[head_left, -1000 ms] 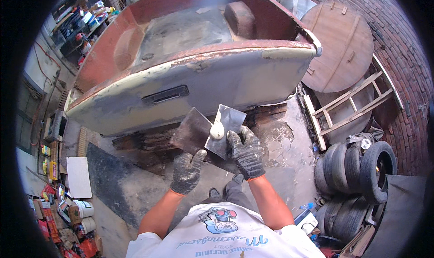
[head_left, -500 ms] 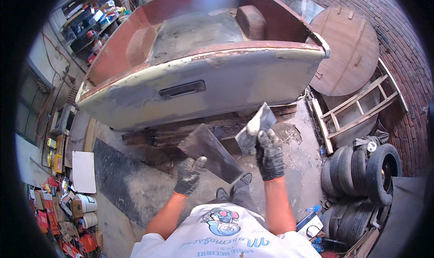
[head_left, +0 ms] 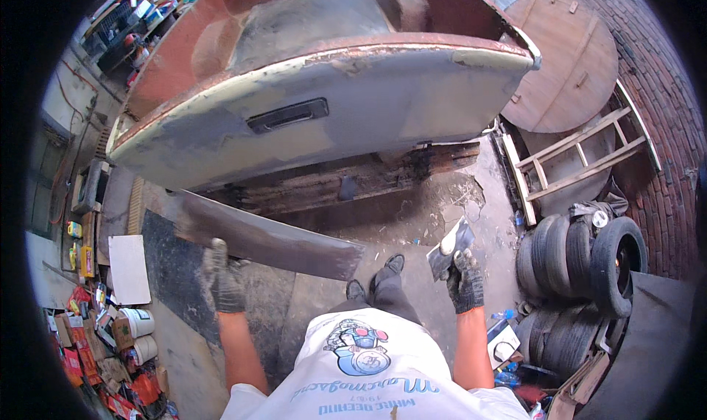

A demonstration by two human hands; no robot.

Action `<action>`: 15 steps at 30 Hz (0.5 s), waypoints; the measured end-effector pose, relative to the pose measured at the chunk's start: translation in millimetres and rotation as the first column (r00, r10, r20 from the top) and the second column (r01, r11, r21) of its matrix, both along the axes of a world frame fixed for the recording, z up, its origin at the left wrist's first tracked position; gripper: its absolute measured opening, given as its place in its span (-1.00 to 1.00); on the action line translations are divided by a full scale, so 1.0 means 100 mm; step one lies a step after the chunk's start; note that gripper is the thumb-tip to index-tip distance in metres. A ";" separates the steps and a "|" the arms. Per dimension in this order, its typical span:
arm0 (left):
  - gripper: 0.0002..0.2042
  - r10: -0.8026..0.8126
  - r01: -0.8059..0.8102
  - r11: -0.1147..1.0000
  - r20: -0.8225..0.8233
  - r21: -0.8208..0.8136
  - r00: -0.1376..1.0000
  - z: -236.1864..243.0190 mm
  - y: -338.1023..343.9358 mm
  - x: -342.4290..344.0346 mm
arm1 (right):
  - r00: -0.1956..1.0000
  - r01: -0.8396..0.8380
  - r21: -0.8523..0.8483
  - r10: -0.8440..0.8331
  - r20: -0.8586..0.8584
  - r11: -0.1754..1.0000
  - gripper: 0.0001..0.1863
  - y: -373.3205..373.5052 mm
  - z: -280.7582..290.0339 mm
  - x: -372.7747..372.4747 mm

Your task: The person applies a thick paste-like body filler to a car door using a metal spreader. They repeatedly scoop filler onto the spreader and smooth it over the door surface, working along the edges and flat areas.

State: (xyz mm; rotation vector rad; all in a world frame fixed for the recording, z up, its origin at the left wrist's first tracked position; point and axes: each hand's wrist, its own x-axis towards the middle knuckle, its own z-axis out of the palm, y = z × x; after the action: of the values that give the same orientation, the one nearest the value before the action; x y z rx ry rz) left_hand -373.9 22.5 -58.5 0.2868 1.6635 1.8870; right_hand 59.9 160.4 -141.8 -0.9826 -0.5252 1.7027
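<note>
My left hand [head_left: 224, 280], in a dark work glove, is smeared by motion. Its fingers lie over the near edge of a long dark sheet [head_left: 272, 236], which tilts above the floor; the grip is partly hidden. My right hand [head_left: 465, 281], gloved too, is closed on a small grey plate [head_left: 462, 236] with a pale, putty-like lump on it. Ahead of both hands is the pickup's tailgate [head_left: 383, 118], patched in grey and cream, with a recessed handle [head_left: 287, 115] in its middle.
Stacked tyres [head_left: 574, 265] stand at the right, below a wooden frame [head_left: 578, 162] and a round wooden board [head_left: 563, 59]. At the left are a white panel [head_left: 129, 269], white buckets [head_left: 138, 322] and cluttered boxes. A dark mat [head_left: 173, 287] lies on the floor.
My left hand has moved left, and the dark sheet has swung left and shows longer. My right hand has shifted right and lower with the plate. The view has tilted downward.
</note>
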 end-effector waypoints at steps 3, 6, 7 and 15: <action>-0.63 0.122 -0.114 0.932 0.000 0.343 0.993 0.23 0.06 -0.24 | 0.998 0.059 -0.001 -0.059 -0.014 0.998 -0.89 0.00 0.04 0.04; -0.60 0.097 -0.069 0.963 -0.097 0.260 0.991 0.16 0.20 -0.06 | 0.990 0.139 -0.008 -0.139 -0.011 0.990 -0.89 0.07 0.08 0.04; -0.60 0.098 -0.078 0.972 -0.079 0.222 0.992 0.09 0.26 0.05 | 0.993 0.120 0.007 -0.120 -0.012 0.993 -0.89 0.08 0.10 0.04; -0.56 -0.081 0.012 0.934 0.180 0.357 0.980 0.17 0.47 0.14 | 0.995 0.100 0.055 -0.098 -0.030 0.993 -0.90 0.09 0.03 0.14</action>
State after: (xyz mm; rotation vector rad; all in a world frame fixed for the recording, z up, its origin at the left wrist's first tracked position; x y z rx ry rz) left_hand -359.5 69.2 -41.6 0.2753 1.1748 2.1014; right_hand 74.4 169.6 -139.1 -0.9288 -0.4964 1.6022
